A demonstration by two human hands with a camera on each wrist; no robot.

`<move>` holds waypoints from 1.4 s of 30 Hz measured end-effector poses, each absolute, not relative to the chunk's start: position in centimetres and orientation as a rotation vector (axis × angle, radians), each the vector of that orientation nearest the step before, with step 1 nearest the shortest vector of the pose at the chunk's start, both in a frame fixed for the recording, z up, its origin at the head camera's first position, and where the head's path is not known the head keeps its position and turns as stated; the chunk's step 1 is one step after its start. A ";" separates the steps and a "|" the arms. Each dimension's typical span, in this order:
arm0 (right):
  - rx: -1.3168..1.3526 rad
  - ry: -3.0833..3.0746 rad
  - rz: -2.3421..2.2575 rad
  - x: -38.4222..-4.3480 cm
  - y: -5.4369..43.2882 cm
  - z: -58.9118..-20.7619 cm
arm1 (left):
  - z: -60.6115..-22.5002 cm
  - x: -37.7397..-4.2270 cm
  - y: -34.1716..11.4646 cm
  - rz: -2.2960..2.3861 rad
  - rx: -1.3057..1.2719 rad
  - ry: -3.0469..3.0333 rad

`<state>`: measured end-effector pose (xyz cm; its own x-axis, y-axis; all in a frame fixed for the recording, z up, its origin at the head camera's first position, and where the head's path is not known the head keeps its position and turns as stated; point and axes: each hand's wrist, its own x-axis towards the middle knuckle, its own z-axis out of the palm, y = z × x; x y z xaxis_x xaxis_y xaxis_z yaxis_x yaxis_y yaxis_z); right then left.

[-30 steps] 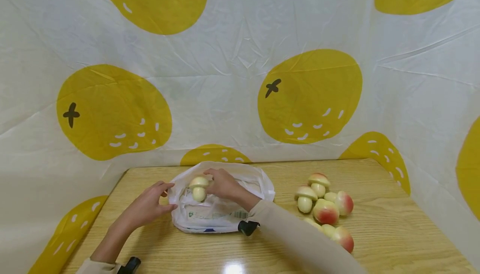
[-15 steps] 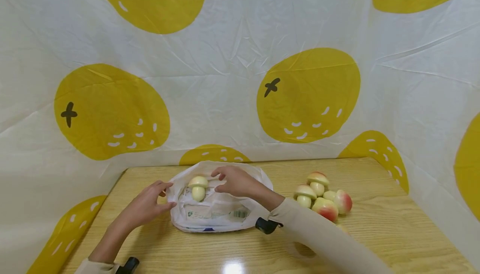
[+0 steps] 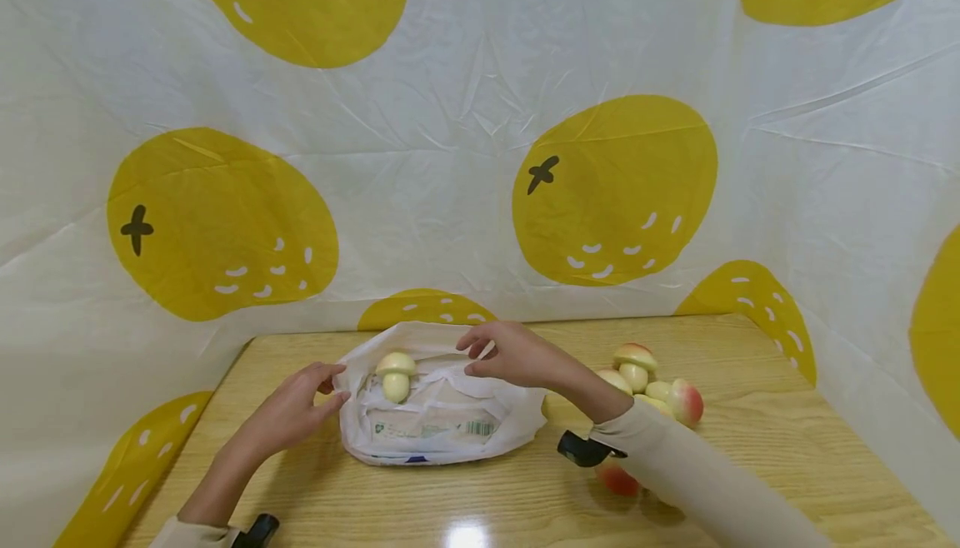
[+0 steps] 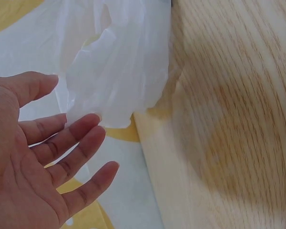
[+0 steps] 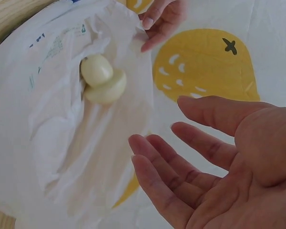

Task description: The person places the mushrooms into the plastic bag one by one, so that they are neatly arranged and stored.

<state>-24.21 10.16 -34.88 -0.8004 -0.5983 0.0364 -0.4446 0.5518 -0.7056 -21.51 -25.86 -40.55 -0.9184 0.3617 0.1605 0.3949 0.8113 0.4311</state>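
Observation:
A pale yellow toy mushroom (image 3: 395,376) lies on the spread white plastic bag (image 3: 450,446), towards its left side. The right wrist view shows the same mushroom (image 5: 101,71) among the bag's folds. At the bag's left edge is my left hand (image 3: 288,406), its fingers loosely bent. Its fingertips (image 4: 88,123) meet the thin plastic, with thumb and fingers apart. My right hand (image 3: 517,354) hovers over the bag's far right part, holding nothing. Its fingers (image 5: 155,174) are relaxed and spread from the thumb.
On the right of the wooden table (image 3: 780,448) lie several more mushrooms with red-tinged caps, such as an upright one (image 3: 635,365) and a tipped one (image 3: 684,402). The right sleeve (image 3: 697,465) hides some of them. A fruit-print sheet (image 3: 435,198) hangs behind the table.
My right hand has drawn back from the mushroom and moved right across the bag. The mushroom stays where it lay. My left hand has barely moved.

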 end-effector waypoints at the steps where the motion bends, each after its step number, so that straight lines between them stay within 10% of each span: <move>1: -0.881 2.570 -1.089 -24.1 10.5 -34.9 | -40.6 -21.5 -25.9 -0.722 -0.613 -2.920; 42: -0.752 2.617 -1.196 -23.7 25.3 -34.7 | -40.5 -21.1 -26.1 -0.691 -0.607 -2.927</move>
